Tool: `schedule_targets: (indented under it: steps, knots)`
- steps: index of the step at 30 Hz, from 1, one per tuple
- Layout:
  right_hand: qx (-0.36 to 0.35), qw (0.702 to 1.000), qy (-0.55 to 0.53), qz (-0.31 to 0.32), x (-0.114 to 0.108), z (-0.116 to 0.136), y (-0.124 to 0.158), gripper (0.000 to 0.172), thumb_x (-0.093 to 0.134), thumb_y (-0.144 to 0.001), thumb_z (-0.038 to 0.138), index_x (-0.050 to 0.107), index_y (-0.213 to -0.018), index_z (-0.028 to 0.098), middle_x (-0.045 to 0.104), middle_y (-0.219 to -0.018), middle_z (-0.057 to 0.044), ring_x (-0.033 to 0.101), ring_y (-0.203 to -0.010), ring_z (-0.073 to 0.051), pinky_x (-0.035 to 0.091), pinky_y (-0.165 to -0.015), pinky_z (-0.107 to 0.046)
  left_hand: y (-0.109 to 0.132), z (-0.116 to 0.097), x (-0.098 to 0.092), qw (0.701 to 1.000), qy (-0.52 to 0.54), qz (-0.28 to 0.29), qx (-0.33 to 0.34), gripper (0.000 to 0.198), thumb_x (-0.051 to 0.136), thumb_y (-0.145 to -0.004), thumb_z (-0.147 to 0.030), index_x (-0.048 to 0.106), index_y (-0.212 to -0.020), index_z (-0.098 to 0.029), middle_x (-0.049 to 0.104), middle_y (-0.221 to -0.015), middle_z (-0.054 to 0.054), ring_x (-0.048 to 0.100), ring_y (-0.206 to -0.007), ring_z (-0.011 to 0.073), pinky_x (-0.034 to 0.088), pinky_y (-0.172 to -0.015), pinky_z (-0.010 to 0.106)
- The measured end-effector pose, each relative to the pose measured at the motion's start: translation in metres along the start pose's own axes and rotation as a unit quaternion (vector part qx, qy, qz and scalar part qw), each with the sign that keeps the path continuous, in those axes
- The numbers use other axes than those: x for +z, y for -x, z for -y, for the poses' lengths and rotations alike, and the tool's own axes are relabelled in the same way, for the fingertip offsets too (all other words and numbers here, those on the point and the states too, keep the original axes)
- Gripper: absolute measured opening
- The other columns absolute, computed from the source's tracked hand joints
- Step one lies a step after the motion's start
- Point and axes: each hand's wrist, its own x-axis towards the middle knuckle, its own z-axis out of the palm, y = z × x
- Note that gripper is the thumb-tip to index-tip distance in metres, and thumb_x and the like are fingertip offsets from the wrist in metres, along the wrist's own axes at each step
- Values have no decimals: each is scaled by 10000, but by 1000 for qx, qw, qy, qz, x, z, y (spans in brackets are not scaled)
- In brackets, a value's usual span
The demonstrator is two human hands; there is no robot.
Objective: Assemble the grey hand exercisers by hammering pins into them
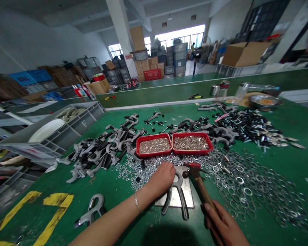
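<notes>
My left hand (pixel 164 176) is closed over the upper left of a grey plier-like tool (pixel 179 182) with two black-edged handles; its fingertips are hidden. The tool lies on a flat metal plate (pixel 189 194), handles pointing toward me. In my right hand (pixel 222 220) is the wooden handle of a hammer (pixel 201 184), its head just right of the tool and above the plate. Behind the plate stand two red trays, the left tray (pixel 137 150) holding tiny metal pieces and the right tray (pixel 212 147) holding small metal pins.
Loose metal rings (pixel 236 194) spread widely to the right. Grey and black tool parts (pixel 102 150) heap on the left, black-headed screws (pixel 254 126) at the back right. A sprung grey tool (pixel 92 210) lies front left, near a grey crate (pixel 74 126). Bottles stand beyond.
</notes>
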Motion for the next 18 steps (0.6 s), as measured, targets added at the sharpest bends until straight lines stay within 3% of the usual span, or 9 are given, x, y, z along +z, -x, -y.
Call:
schedule_targets:
  steps: [3, 5, 7, 10, 13, 18]
  knots:
    - [-24, 999, 6, 21, -1, 0, 2, 474, 519, -808, 710, 504, -872, 241, 548, -585, 78, 383, -300, -66, 243, -301, -195, 3, -2, 7, 999, -26, -8, 42, 272, 356, -992, -134, 587, -849, -148, 583, -915, 85, 517, -900, 224, 453, -863, 376]
    - [-52, 997, 23, 46, -3, 4, 5, 456, 456, -865, 687, 520, -878, 236, 585, -623, 62, 400, -310, -70, 294, -329, -213, 4, -1, 10, 999, 2, -20, 28, 269, 357, -997, -144, 586, -857, -149, 579, -901, 77, 526, -892, 214, 467, -851, 367]
    - [-100, 991, 69, 46, -8, 15, 7, 431, 422, -907, 642, 550, -899, 230, 615, -669, 36, 500, -407, -101, 394, -418, -232, 5, 2, 12, 999, 30, -30, 7, 217, 389, -995, -165, 588, -910, -149, 585, -928, 71, 545, -906, 208, 486, -844, 359]
    - [-167, 966, 196, 23, -19, 44, 11, 392, 449, -919, 585, 596, -962, 225, 632, -712, 2, 616, -649, -175, 479, -602, -264, 15, 5, 7, 994, 72, -72, -30, 176, 504, -960, -226, 549, -1112, -152, 571, -1120, 105, 546, -1063, 236, 486, -920, 409]
    - [-193, 932, 305, 42, -27, 83, 19, 409, 407, -935, 577, 614, -990, 229, 631, -721, -6, 607, -670, -196, 474, -633, -284, 35, 5, -6, 983, 117, -122, -67, 255, 471, -952, -178, 499, -1205, -161, 532, -1212, 126, 499, -1168, 255, 435, -1007, 468]
    - [-247, 888, 387, 20, -18, 120, 21, 407, 273, -989, 540, 547, -1045, 244, 646, -788, -26, 615, -705, -203, 446, -669, -298, 61, -3, -29, 994, 87, -49, -39, 252, 549, -885, -150, 565, -1135, -169, 563, -1172, 102, 484, -1120, 260, 407, -996, 442]
